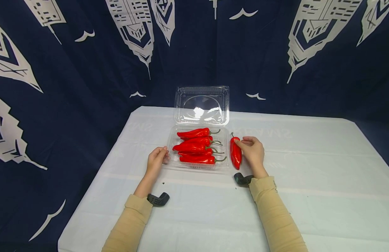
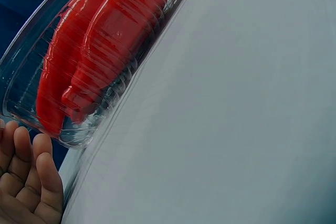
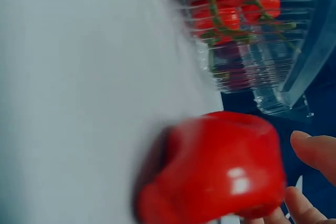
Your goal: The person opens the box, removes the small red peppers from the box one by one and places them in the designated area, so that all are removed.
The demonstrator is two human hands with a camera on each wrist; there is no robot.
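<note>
The grip of the right hand [image 1: 253, 150] is at the stem end of a red pepper [image 1: 235, 155], its thumb reaching over the top and its fingers on the far right side. In the right wrist view the pepper covers part of the fingers, and a gap shows beside the thumb tip, so I cannot tell whether they pinch the pepper or only stand around it. The pepper lies lengthwise on the desk [image 1: 292, 164], stem toward the far edge, just right of a clear plastic container [image 1: 170, 143].

The grip of the left hand [image 1: 156, 159] is at the container's left side. Its fingers are relaxed and slightly bent, their tips close against the wall near the front corner.

Inside the container, several more red peppers [image 1: 194, 147] lie crosswise in a row, some overlapping, with their stems to the right. The clear lid [image 1: 202, 105] stands open behind, on the far side.

Each wrist carries a dark device, one on the left [image 1: 158, 199] and one on the right [image 1: 243, 179], next to tan sleeves [image 1: 128, 224]. White cloth covers the desk. Behind it hangs a dark blue curtain [image 1: 194, 63] printed with pale towers and birds.
</note>
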